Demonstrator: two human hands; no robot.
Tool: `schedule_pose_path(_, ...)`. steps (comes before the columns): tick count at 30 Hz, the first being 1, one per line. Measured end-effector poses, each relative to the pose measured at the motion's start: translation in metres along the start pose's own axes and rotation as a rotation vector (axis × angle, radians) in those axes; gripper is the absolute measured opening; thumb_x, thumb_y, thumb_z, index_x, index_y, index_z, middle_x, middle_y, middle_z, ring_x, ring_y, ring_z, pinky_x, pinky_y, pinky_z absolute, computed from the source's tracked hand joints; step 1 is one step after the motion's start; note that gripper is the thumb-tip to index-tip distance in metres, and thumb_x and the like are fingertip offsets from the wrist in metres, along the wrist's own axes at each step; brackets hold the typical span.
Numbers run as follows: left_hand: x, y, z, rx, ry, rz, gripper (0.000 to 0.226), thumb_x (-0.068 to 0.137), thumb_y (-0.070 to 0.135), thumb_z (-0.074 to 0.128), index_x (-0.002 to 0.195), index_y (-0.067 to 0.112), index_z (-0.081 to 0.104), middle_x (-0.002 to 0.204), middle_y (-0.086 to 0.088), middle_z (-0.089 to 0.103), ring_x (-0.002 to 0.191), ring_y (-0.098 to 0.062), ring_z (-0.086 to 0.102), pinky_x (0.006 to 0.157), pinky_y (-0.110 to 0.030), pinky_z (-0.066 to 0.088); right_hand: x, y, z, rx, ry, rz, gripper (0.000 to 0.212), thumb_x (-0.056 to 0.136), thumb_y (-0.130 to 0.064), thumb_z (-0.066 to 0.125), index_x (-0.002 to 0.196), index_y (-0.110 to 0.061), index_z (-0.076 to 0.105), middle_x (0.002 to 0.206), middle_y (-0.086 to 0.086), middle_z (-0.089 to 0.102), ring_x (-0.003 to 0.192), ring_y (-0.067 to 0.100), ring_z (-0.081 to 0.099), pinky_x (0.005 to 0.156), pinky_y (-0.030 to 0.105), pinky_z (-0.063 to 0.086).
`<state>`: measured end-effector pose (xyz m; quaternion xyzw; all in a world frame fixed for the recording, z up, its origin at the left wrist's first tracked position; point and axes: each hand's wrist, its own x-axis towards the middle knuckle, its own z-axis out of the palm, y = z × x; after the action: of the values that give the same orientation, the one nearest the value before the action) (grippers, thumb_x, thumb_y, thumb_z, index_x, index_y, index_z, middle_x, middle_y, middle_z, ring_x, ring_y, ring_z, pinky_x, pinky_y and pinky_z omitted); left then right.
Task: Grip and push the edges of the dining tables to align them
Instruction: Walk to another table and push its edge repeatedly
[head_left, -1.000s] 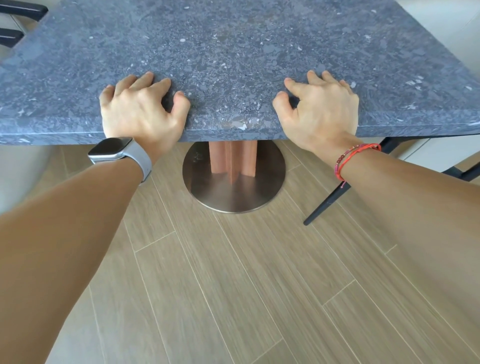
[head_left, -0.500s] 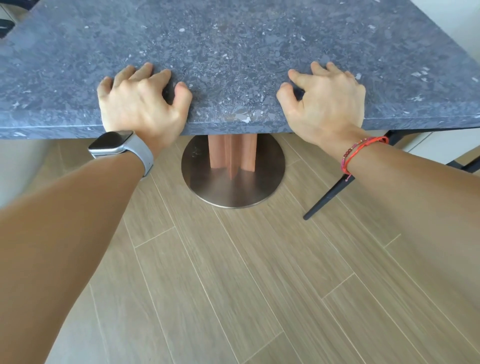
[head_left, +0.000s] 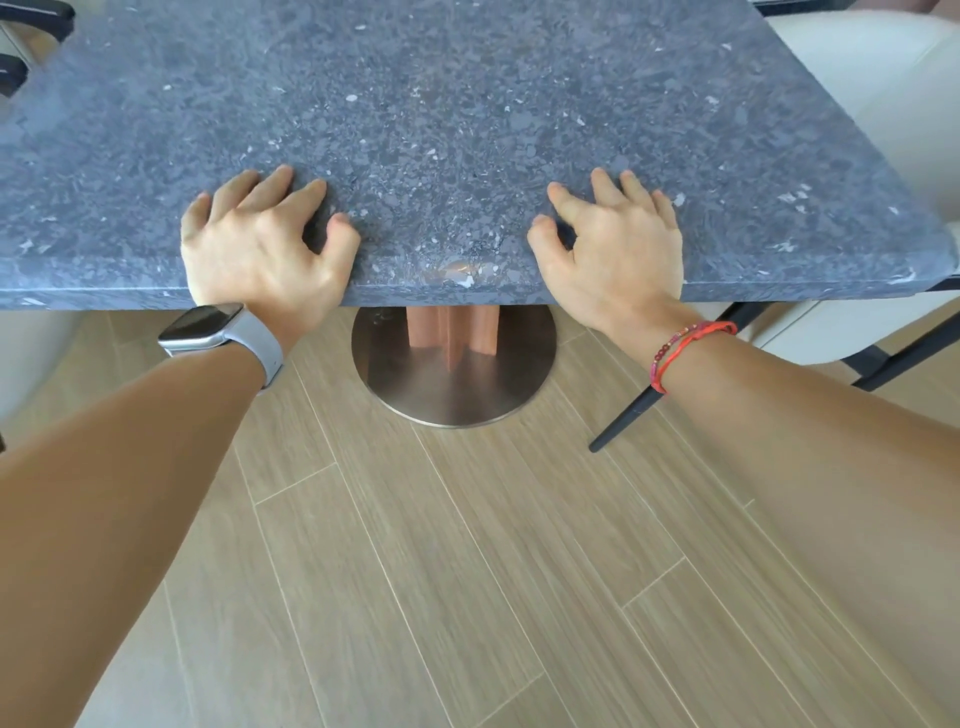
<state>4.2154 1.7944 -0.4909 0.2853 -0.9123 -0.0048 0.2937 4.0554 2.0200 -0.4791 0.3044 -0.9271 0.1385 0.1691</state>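
Far left, top corner: dark chair arms (head_left: 36, 18), partly cut by the frame edge, just past the far-left corner of the desk (head_left: 441, 130). The desk top is grey speckled stone. It fills the upper part of the view, and its near edge runs across in front of us.

Left hand (head_left: 260, 254): we have it palm-down on the desk top at the near edge, left of centre. Its fingers (head_left: 270, 189) are spread and nearly straight and press on the stone. The thumb lies on top too, and the heel of the hand sits over the edge. Nothing is clasped. A grey-strapped watch (head_left: 208, 325) is on that wrist, just below the edge.

Centre: under the desk and between our hands stands a reddish column (head_left: 452, 332) on a round brushed-metal base (head_left: 452, 389), which rests on the wood-plank floor (head_left: 467, 571).

Right hand (head_left: 618, 254): placed the same way, right of centre, palm down. Its fingers (head_left: 605, 189) are splayed flat on the top, with the thumb on the surface, gripping nothing. A red bracelet (head_left: 685, 348) is on that wrist.

Right: a black chair leg (head_left: 634, 410) slants down to the floor beside the base. The cream chair (head_left: 857, 78) stands along the desk's right side. We cannot tell whether the two touch.
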Motion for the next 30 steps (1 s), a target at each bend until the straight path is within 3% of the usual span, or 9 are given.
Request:
schedule_pose_path(5, 0.001, -0.002, -0.001, -0.046, 0.000, -0.017, 0.053, 0.095, 0.050, 0.037, 0.125, 0.023, 0.071, 0.138, -0.001, 0.067, 0.137, -0.030, 0.053, 0.116, -0.052, 0.035, 0.004, 0.016, -0.013, 0.036, -0.121, -0.081, 0.062, 0.094, -0.064, 0.033, 0.143, -0.033, 0.055, 0.155, 0.009, 0.047, 0.144, 0.033, 0.036, 0.118, 0.051, 0.025)
schedule_pose_path(12, -0.002, -0.002, -0.008, -0.125, -0.012, 0.008, 0.057, 0.093, 0.049, 0.035, 0.130, 0.023, 0.070, 0.148, -0.003, 0.060, 0.141, -0.031, 0.049, 0.120, -0.053, 0.029, -0.001, 0.036, -0.005, -0.030, 0.012, -0.005, 0.059, 0.094, -0.063, 0.030, 0.138, -0.037, 0.059, 0.148, 0.008, 0.055, 0.140, 0.029, 0.042, 0.114, 0.054, 0.027)
schedule_pose_path(18, -0.011, 0.027, 0.010, 0.034, 0.035, -0.062, 0.058, 0.094, 0.049, 0.030, 0.122, 0.013, 0.066, 0.141, -0.006, 0.063, 0.139, -0.032, 0.050, 0.117, -0.054, 0.026, -0.005, 0.036, -0.001, 0.002, 0.118, 0.002, 0.052, 0.093, -0.053, 0.036, 0.129, -0.032, 0.068, 0.139, 0.010, 0.063, 0.134, 0.032, 0.050, 0.111, 0.051, 0.033)
schedule_pose_path(30, -0.009, 0.026, 0.015, 0.046, 0.096, -0.050, 0.055, 0.093, 0.047, 0.031, 0.117, 0.015, 0.069, 0.133, -0.001, 0.069, 0.128, -0.030, 0.057, 0.113, -0.052, 0.032, -0.004, 0.037, 0.004, 0.025, 0.228, -0.044, 0.051, 0.091, -0.043, 0.037, 0.121, -0.024, 0.074, 0.123, 0.009, 0.072, 0.122, 0.034, 0.060, 0.102, 0.050, 0.045)
